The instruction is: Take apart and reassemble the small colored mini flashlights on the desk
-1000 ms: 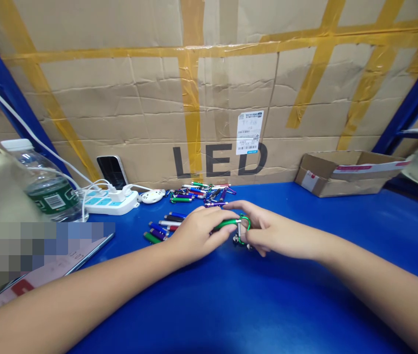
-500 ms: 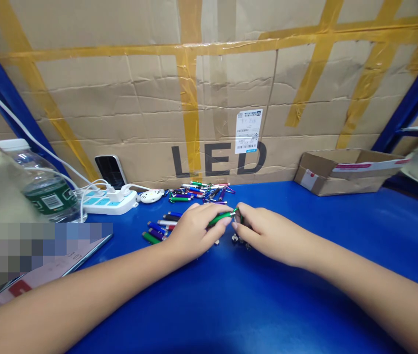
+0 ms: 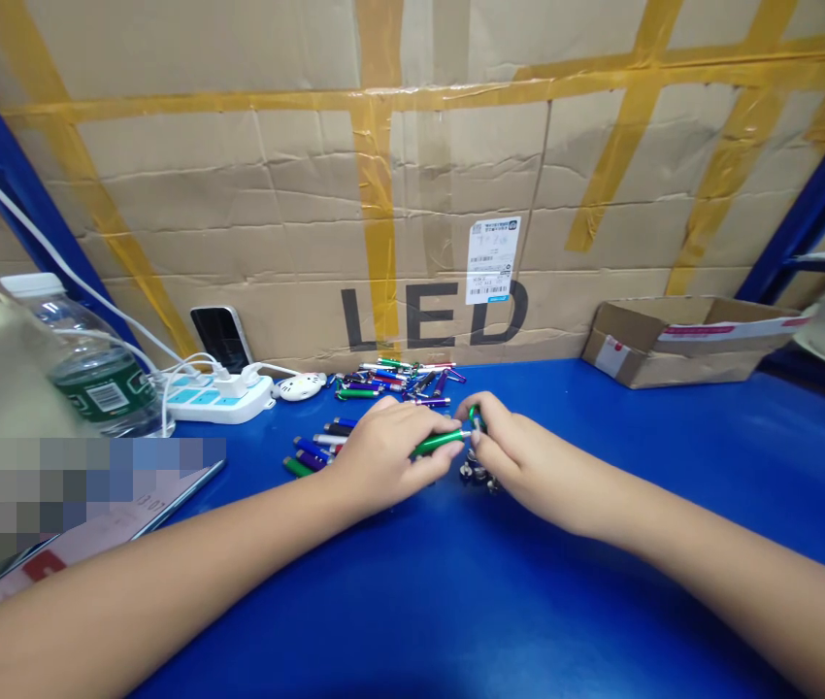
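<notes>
Left hand (image 3: 387, 449): thumb and fingers clamped on the green pen barrel (image 3: 439, 442), held just above the blue tabletop (image 3: 412, 592), silver end towards the right hand
Right hand (image 3: 540, 471): thumb and forefinger closed on the green carabiner clip (image 3: 476, 417), partly hidden; cannot tell whether it touches the barrel
Silver fittings (image 3: 480, 474): loose, beside the right thumb
Loose barrels (image 3: 313, 454): green, purple, blue, black and white, left of the left hand
Pen pile (image 3: 398, 382): mixed colours, near the carton
Bottle (image 3: 103, 383): clear plastic, white cap, green label with 1 barcode
Cardboard box (image 3: 696, 354): open-topped, base hidden by its front wall
Carton (image 3: 274, 233): 3 black letters, "LED"
Shipping label (image 3: 492, 259): white, barcodes, print too small to read
</notes>
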`<action>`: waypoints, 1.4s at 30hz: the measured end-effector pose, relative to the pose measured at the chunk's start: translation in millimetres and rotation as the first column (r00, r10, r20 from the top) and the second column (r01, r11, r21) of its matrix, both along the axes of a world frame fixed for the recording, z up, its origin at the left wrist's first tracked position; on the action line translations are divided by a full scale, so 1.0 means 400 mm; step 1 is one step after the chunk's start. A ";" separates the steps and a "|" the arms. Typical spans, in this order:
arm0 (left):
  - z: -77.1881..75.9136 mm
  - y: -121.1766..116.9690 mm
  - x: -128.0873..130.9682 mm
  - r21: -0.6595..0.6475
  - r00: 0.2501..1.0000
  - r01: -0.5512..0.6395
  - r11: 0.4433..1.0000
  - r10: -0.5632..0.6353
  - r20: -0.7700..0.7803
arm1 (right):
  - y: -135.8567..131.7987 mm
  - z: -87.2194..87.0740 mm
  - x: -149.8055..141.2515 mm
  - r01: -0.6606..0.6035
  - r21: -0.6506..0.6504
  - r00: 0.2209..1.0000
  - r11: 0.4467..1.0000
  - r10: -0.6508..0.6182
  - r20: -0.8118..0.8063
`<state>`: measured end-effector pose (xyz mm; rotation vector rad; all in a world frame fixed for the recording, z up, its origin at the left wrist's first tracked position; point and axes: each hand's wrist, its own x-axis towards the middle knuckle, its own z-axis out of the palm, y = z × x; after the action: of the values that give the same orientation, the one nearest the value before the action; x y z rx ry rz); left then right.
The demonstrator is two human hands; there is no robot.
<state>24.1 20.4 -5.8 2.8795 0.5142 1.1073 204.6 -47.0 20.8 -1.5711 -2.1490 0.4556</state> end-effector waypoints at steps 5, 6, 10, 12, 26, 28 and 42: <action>-0.001 -0.007 0.000 -0.012 0.999 0.004 1.000 -0.004 -0.034 | 0.013 0.029 0.038 0.055 0.053 0.997 0.997 -0.058 0.050; 0.002 -0.006 0.001 -0.021 1.000 -0.006 1.000 0.006 -0.020 | 0.016 0.035 0.048 0.085 0.033 0.990 0.996 -0.088 0.107; 0.021 0.030 -0.005 -0.072 0.997 -0.078 0.994 0.078 -0.010 | 0.029 0.042 0.090 0.216 -0.073 0.894 0.974 -0.167 0.415; 0.032 0.065 -0.015 -0.113 0.989 -0.133 0.985 0.125 -0.075 | 0.034 0.038 0.105 0.233 -0.148 0.848 0.961 -0.126 0.515; 0.088 0.181 -0.108 -0.372 0.773 -0.363 0.854 0.054 -0.632 | 0.025 0.039 0.111 0.139 -0.223 0.848 0.965 0.000 0.530; 0.094 0.178 -0.108 -0.373 0.759 -0.381 0.846 0.056 -0.649 | 0.031 0.037 0.107 0.136 -0.191 0.857 0.972 -0.018 0.516; 0.109 0.171 -0.113 -0.464 0.837 -0.288 0.838 -0.015 -0.547 | 0.034 0.033 0.066 0.112 -0.015 0.892 0.994 -0.094 0.442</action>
<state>-21.3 88.8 37.9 2.6131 0.8970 0.0752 231.1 -33.4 34.1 -1.9516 -2.3714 0.1092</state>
